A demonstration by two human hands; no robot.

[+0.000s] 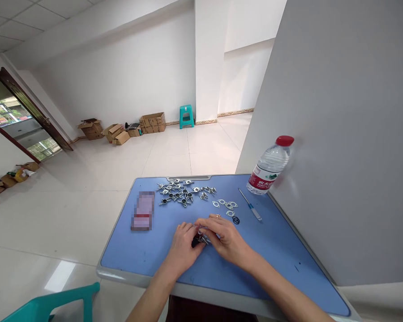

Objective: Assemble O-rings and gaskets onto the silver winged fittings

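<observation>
My left hand [184, 247] is closed around a small shiny metal fitting [204, 240] with a dark part on it, just above the near half of the blue table [161, 250]. Fingers of my right hand [228, 239] are pinched together at the top of the same fitting; whether they also hold a smaller piece is hidden. Beyond my right hand lie several flat oval metal plates [222, 202] with holes, and black rubber rings [235, 220]. Farther back is a loose group of similar metal fittings [184, 202], some with black round centres.
A screwdriver [255, 213] with a clear-blue handle lies right of the plates. A red-capped water bottle [270, 167] leans by the grey partition [339, 156]. At left lies a blurred rectangular object [143, 211]. A teal stool [67, 297] stands at lower left.
</observation>
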